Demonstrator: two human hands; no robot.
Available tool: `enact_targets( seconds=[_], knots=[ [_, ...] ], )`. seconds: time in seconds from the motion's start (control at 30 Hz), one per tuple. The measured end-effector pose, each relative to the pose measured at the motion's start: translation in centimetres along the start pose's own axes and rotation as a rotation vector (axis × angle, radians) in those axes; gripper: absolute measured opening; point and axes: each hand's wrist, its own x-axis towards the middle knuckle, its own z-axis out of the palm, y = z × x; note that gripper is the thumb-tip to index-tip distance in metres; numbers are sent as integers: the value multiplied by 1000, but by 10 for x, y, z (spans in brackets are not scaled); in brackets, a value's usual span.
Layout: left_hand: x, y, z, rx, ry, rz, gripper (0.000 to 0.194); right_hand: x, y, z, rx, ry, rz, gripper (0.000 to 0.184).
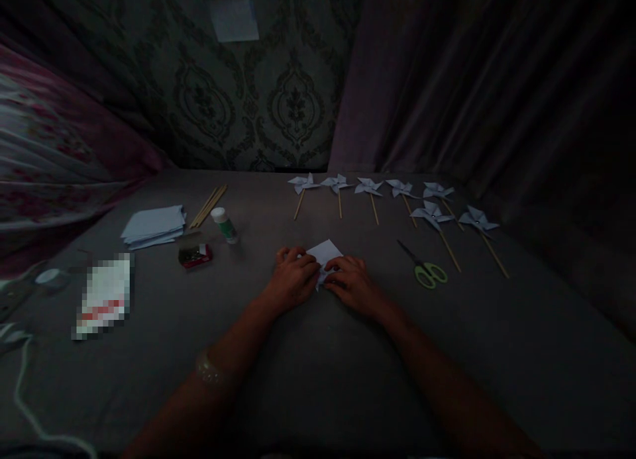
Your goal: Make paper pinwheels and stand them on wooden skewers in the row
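Note:
A small sheet of white paper (325, 251) lies on the grey cloth at the middle, one corner pointing away from me. Its near part is partly folded and mostly covered by my fingers. From the left, my left hand (297, 273) presses on the paper with bent fingers. My right hand (352, 281) pinches the paper's near right part between thumb and fingers. The fingertips of both hands almost meet over the fold. Green-handled scissors (424, 274) lie to the right of my right hand, blades pointing away.
Several paper pinwheels on sticks (368, 186) lie along the back right. At the left are a paper stack (155, 224), wooden sticks (209, 206), a glue stick (224, 226), a small red box (195, 255) and a blurred packet (105, 293). A white cable (24, 406) runs along the left edge.

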Motion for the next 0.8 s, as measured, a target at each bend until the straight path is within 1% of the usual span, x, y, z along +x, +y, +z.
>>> enact_targets(
  seconds=[0.27,0.47,0.67,0.8],
  knots=[
    [1,2,4,31,-40,-5,22,1,3,4,69,4,130,7],
    [2,3,3,7,-49,-10,24,6,1,7,107,101,293,7],
    [3,3,3,-9,-44,-14,24,8,5,15,128,211,356,8],
    [3,3,4,-5,-41,-19,23,11,4,17,101,234,403,7]
  ],
)
